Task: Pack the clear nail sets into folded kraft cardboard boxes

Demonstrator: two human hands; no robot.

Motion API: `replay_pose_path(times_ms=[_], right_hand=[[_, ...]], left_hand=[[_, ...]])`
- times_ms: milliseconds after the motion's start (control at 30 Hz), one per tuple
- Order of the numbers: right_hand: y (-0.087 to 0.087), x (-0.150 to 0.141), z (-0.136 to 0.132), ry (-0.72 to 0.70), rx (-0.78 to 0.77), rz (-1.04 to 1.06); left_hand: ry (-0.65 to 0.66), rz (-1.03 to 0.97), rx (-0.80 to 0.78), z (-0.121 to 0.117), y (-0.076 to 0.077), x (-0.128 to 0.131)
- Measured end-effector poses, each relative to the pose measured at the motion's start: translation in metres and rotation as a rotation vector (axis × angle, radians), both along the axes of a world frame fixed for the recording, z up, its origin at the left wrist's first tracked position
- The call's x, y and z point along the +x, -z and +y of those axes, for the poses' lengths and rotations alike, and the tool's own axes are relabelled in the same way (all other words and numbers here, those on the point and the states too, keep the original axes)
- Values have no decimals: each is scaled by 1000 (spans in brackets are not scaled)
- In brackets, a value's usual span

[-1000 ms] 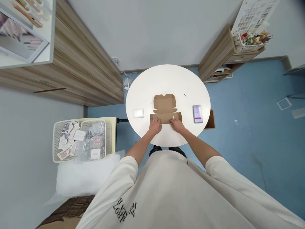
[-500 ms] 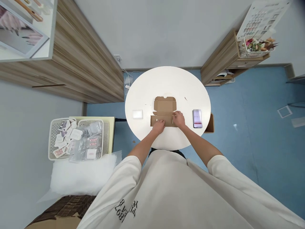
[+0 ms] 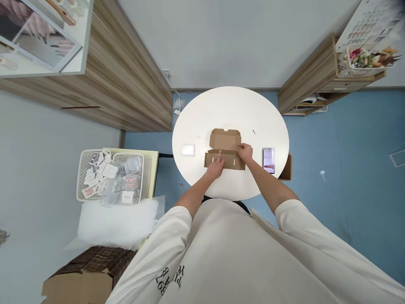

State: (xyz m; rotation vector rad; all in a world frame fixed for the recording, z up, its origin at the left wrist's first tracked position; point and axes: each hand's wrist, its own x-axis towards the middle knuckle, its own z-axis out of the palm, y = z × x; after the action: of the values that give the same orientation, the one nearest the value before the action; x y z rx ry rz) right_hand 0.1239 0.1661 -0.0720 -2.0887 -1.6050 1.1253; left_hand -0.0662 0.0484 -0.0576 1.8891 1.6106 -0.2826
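Note:
A flat brown cardboard box blank lies unfolded in the middle of the round white table. My left hand rests on the blank's near panel with a finger stretched out across it. My right hand is at the blank's right side, its fingers pinched on a side flap there. A small white pad lies on the table to the left of the blank, and a phone lies to the right, close to my right wrist.
A white basket of small packets stands on a yellow stand left of the table, with bubble wrap and a cardboard carton nearer me. Wooden cabinets flank the table. A small brown box sits at the table's right edge.
My right hand moved from the blank's near panel up to its right side flap. My left hand slid right along the near panel. The view shifted slightly.

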Motion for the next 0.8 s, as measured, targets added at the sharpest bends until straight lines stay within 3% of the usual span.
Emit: replay_pose_path(times_ms=[367, 567, 700, 800], right_hand=[[-18, 4, -23, -105, -16, -70], [-35, -10, -45, -245, 205, -347], [-42, -22, -71, -563, -2, -283], [-39, -28, -86, -650, -135, -347]], left_hand=[[-25, -32, -3, 1, 0, 3], [-24, -40, 2, -2, -1, 2], [-3, -19, 13, -4, -6, 1], [7, -9, 23, -5, -6, 0]])
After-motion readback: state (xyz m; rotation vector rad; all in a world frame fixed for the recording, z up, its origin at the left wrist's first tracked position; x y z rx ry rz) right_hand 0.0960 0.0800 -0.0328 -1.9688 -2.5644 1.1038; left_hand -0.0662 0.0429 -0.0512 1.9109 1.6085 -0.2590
